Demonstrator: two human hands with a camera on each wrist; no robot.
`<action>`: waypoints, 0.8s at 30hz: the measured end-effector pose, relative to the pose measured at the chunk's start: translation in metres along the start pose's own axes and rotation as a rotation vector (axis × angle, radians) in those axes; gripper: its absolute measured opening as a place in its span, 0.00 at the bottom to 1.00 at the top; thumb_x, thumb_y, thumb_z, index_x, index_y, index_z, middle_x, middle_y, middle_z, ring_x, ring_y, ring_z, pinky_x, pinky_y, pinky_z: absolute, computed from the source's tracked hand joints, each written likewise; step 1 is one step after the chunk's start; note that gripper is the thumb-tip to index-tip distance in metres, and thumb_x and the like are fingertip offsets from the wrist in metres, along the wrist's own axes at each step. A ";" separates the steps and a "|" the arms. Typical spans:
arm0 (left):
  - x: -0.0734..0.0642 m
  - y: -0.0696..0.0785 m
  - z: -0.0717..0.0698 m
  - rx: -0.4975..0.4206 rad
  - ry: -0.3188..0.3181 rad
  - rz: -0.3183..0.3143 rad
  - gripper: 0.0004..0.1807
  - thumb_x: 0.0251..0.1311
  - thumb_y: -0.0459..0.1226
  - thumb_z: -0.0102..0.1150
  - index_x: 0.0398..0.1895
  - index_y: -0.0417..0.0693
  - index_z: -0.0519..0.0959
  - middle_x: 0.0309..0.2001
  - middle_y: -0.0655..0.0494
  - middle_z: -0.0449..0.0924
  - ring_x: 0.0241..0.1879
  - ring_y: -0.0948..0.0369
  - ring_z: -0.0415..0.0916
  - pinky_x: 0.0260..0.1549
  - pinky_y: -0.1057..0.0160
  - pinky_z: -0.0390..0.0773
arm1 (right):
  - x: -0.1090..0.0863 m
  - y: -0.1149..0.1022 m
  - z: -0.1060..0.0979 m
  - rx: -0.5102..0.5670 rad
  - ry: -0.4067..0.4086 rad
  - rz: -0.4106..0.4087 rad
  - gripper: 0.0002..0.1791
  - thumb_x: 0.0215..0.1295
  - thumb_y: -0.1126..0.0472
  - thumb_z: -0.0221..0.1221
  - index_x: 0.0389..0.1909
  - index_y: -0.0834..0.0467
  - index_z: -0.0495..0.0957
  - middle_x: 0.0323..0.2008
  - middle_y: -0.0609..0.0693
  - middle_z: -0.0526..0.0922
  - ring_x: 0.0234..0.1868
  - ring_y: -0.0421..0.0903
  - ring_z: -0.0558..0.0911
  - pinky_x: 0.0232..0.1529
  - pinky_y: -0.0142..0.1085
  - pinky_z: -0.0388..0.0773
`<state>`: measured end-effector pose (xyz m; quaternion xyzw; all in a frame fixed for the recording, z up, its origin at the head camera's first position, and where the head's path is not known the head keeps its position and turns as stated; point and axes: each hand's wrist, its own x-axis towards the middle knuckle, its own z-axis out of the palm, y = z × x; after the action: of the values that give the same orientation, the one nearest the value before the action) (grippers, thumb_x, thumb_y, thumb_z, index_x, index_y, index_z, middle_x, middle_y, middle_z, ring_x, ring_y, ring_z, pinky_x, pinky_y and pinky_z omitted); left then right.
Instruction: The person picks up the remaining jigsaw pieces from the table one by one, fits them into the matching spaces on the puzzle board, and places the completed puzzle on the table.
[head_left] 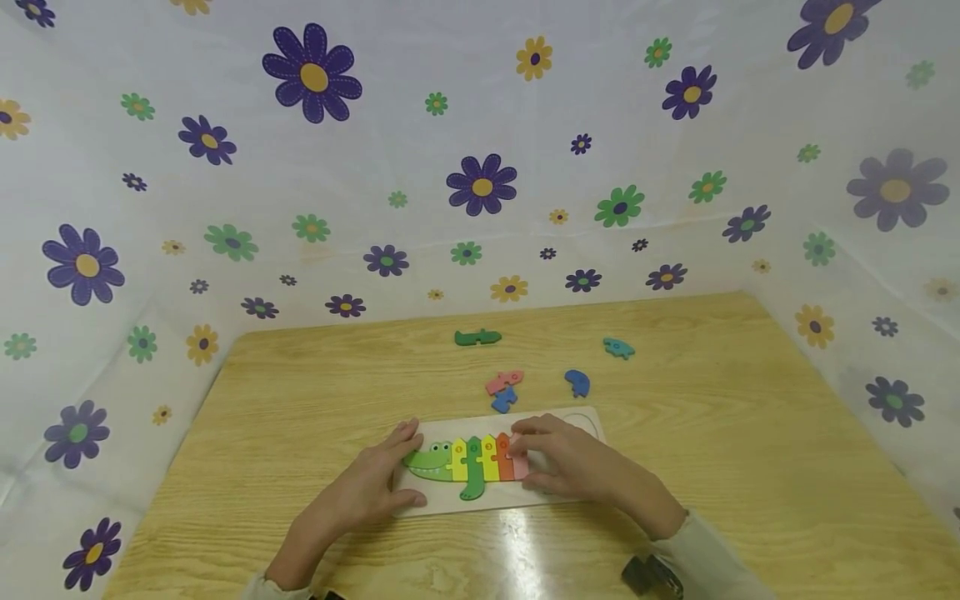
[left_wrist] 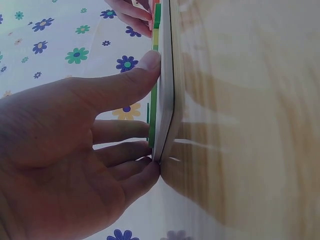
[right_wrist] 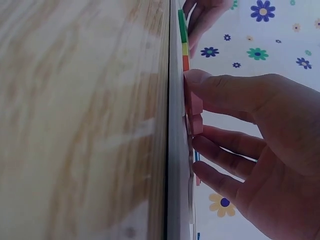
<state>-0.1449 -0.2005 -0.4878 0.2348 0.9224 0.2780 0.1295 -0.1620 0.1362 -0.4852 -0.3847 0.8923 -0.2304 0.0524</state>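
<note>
Fingers (head_left: 525, 433) press pink piece (head_left: 519, 463) on board (head_left: 442, 500); left hand (head_left: 375, 483) flat; five loose.

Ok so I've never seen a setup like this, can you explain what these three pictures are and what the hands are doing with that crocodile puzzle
There is no machine here: a person works with two bare hands and wears three cameras. The wide picture comes from a camera on the head, looking down at a wooden table walled in by flowered sheeting. The other two come from cameras on the wrists, so each shows its own hand close up and turned sideways.

On the table lies a puzzle board with a crocodile partly built from coloured pieces. The left hand touches the board's left end, thumb on the green head. The right hand presses a pink piece against the board, next to the orange one.

Behind the board lie loose pieces: a dark green one, a teal one, two blue ones and a pink one.
</note>
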 end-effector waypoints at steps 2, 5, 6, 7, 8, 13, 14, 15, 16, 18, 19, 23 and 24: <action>0.000 0.001 -0.001 -0.008 -0.001 -0.002 0.46 0.57 0.44 0.76 0.73 0.30 0.66 0.79 0.38 0.53 0.78 0.42 0.50 0.73 0.37 0.55 | 0.000 0.000 -0.001 -0.004 -0.003 -0.002 0.17 0.65 0.56 0.70 0.54 0.53 0.85 0.64 0.55 0.78 0.66 0.53 0.75 0.66 0.50 0.75; 0.000 0.001 -0.001 -0.009 -0.002 -0.005 0.46 0.57 0.44 0.76 0.73 0.30 0.66 0.79 0.38 0.53 0.78 0.42 0.50 0.73 0.38 0.55 | -0.001 0.000 -0.001 -0.008 -0.006 -0.010 0.16 0.67 0.57 0.69 0.54 0.53 0.85 0.65 0.56 0.78 0.67 0.53 0.75 0.66 0.50 0.75; 0.000 0.001 -0.001 -0.008 -0.003 -0.006 0.46 0.57 0.44 0.76 0.73 0.30 0.66 0.79 0.38 0.53 0.78 0.42 0.50 0.73 0.38 0.55 | -0.002 0.000 -0.001 -0.009 -0.005 -0.015 0.16 0.67 0.57 0.68 0.54 0.53 0.85 0.65 0.56 0.78 0.67 0.53 0.75 0.66 0.50 0.75; 0.001 0.001 -0.001 -0.004 -0.003 -0.007 0.46 0.57 0.44 0.76 0.73 0.30 0.66 0.79 0.38 0.53 0.78 0.42 0.50 0.73 0.38 0.55 | -0.002 0.000 -0.001 -0.010 -0.003 -0.019 0.16 0.67 0.58 0.68 0.54 0.53 0.85 0.65 0.56 0.78 0.67 0.53 0.75 0.66 0.50 0.75; 0.001 0.001 -0.001 -0.003 -0.003 -0.009 0.46 0.57 0.44 0.76 0.73 0.30 0.66 0.79 0.38 0.53 0.78 0.42 0.50 0.74 0.38 0.55 | -0.002 0.001 0.000 -0.010 -0.001 -0.026 0.16 0.67 0.58 0.68 0.54 0.54 0.85 0.66 0.56 0.78 0.67 0.52 0.74 0.66 0.50 0.75; 0.000 0.001 0.000 -0.003 0.001 -0.017 0.46 0.57 0.44 0.76 0.73 0.31 0.66 0.79 0.39 0.52 0.78 0.42 0.50 0.73 0.37 0.55 | -0.001 0.002 0.001 -0.020 0.009 -0.053 0.16 0.66 0.58 0.69 0.54 0.54 0.85 0.66 0.56 0.78 0.67 0.53 0.75 0.66 0.49 0.75; 0.000 0.001 0.000 -0.004 0.001 -0.017 0.46 0.57 0.44 0.76 0.73 0.31 0.66 0.79 0.39 0.52 0.78 0.43 0.49 0.73 0.37 0.55 | -0.001 0.002 0.002 -0.023 0.009 -0.056 0.17 0.66 0.58 0.69 0.54 0.54 0.85 0.66 0.56 0.78 0.67 0.53 0.75 0.66 0.49 0.75; 0.000 0.001 0.000 -0.004 0.000 -0.019 0.46 0.57 0.44 0.76 0.73 0.31 0.66 0.79 0.39 0.52 0.79 0.43 0.49 0.73 0.37 0.55 | -0.001 0.002 0.001 -0.025 0.008 -0.057 0.17 0.66 0.58 0.70 0.54 0.55 0.85 0.66 0.57 0.78 0.67 0.53 0.75 0.66 0.49 0.75; 0.000 0.001 0.000 -0.004 0.001 -0.019 0.46 0.57 0.44 0.76 0.73 0.31 0.66 0.80 0.40 0.52 0.79 0.43 0.49 0.73 0.37 0.55 | -0.001 0.002 0.001 -0.027 0.006 -0.058 0.17 0.66 0.58 0.70 0.55 0.55 0.85 0.66 0.57 0.78 0.67 0.53 0.75 0.66 0.49 0.75; 0.000 0.002 0.000 -0.001 0.000 -0.022 0.46 0.57 0.44 0.76 0.73 0.31 0.66 0.80 0.40 0.52 0.79 0.43 0.49 0.74 0.38 0.55 | 0.000 0.001 0.001 -0.028 0.001 -0.055 0.17 0.66 0.57 0.69 0.55 0.55 0.85 0.66 0.57 0.78 0.67 0.53 0.75 0.66 0.49 0.75; 0.000 0.002 0.000 0.002 -0.001 -0.025 0.46 0.57 0.44 0.76 0.73 0.32 0.66 0.80 0.41 0.52 0.79 0.44 0.49 0.74 0.38 0.55 | 0.000 0.001 0.001 -0.027 -0.002 -0.053 0.18 0.66 0.58 0.69 0.55 0.55 0.85 0.66 0.57 0.78 0.67 0.53 0.75 0.66 0.49 0.75; 0.000 0.002 0.000 0.007 -0.002 -0.025 0.46 0.57 0.45 0.76 0.74 0.32 0.66 0.80 0.41 0.52 0.79 0.44 0.49 0.74 0.39 0.55 | -0.001 0.000 0.000 -0.024 -0.013 -0.039 0.18 0.66 0.58 0.69 0.56 0.56 0.85 0.67 0.58 0.77 0.67 0.54 0.75 0.66 0.50 0.75; 0.000 0.002 0.000 0.006 -0.003 -0.023 0.46 0.57 0.45 0.76 0.74 0.32 0.66 0.80 0.40 0.52 0.79 0.43 0.49 0.74 0.38 0.55 | -0.001 -0.001 0.000 -0.024 -0.015 -0.034 0.18 0.66 0.58 0.69 0.56 0.55 0.85 0.67 0.58 0.77 0.68 0.54 0.75 0.66 0.50 0.75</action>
<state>-0.1443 -0.1986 -0.4868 0.2247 0.9257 0.2735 0.1334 -0.1613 0.1365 -0.4847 -0.4023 0.8878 -0.2177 0.0506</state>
